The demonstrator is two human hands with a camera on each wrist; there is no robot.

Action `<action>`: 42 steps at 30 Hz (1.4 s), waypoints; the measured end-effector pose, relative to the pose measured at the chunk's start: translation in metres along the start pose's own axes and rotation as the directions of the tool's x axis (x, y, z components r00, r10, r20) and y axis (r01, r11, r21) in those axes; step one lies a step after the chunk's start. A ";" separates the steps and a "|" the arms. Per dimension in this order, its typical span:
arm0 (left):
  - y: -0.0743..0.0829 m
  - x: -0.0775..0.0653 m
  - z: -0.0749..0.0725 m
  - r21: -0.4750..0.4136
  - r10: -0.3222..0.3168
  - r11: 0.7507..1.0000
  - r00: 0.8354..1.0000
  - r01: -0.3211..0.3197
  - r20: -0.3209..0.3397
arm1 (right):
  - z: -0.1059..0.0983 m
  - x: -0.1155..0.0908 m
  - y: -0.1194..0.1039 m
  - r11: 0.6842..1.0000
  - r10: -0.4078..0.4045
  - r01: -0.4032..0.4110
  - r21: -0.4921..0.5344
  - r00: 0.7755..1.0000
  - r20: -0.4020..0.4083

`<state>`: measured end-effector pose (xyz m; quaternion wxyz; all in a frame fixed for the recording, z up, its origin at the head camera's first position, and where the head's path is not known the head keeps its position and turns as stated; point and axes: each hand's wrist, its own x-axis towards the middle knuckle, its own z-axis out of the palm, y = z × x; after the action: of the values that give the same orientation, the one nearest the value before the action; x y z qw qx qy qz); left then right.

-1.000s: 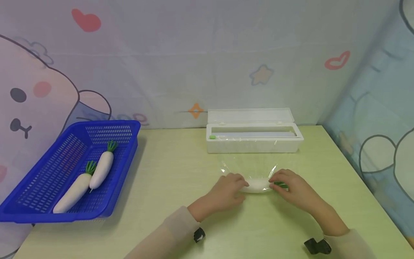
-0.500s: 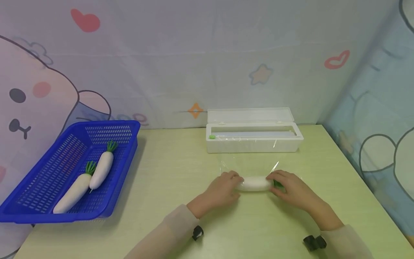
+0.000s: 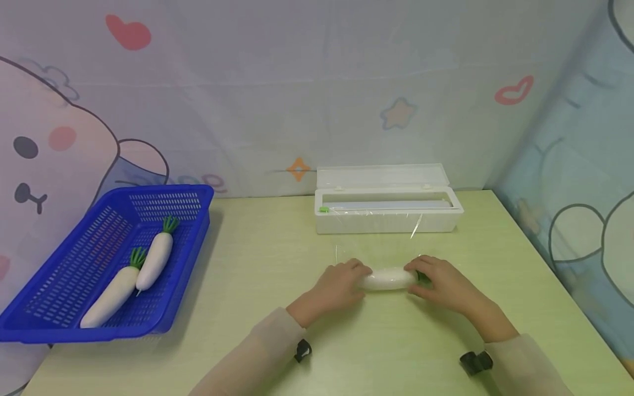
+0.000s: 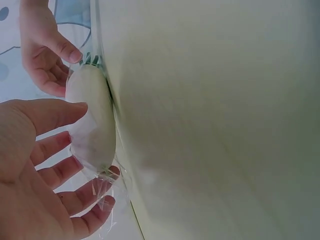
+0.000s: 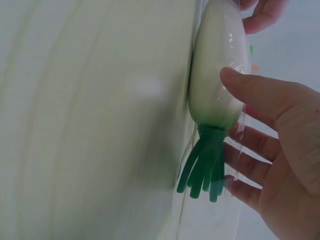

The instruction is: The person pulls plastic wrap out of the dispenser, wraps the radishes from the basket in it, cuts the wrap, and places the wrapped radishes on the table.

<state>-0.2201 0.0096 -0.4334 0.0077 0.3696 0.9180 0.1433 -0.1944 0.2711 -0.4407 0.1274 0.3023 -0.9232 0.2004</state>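
Observation:
A white radish with green stalks lies crosswise on the table, with clear plastic wrap around it. From its left end, my left hand grips it, thumb on the near side and fingers on the far side. At the stalk end, my right hand holds it the same way, its thumb pressed on the shiny film in the right wrist view. The green stalks hang out past the radish body there. Film stretches from the radish back to a white wrap dispenser with its lid up.
On the left stands a blue plastic basket holding two more white radishes, one of them the nearer radish. A green slider sits on the dispenser's front edge. Printed cloth hangs behind the table.
The radish has shifted slightly toward the dispenser and to the left, turning in the film. Both hands have moved a little with it, and the film between has shortened.

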 end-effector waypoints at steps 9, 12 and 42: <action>-0.004 0.007 -0.002 -0.040 -0.050 0.998 0.999 0.050 0.006 | 0.005 0.006 0.002 0.998 0.058 -0.057 -0.036 0.998 0.031; -0.006 0.010 -0.002 -0.040 -0.060 0.997 0.998 0.061 0.017 | 0.005 0.008 0.003 0.997 0.074 -0.073 -0.037 0.997 0.035; -0.023 0.033 0.000 -0.025 -0.137 0.990 0.985 0.140 0.105 | 0.011 0.026 0.017 0.980 0.175 -0.182 0.081 0.981 0.088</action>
<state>-0.2596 0.0158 -0.4368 0.0710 0.3117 0.9374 0.1381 -0.2270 0.2655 -0.4464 0.0579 0.2313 -0.9412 0.2395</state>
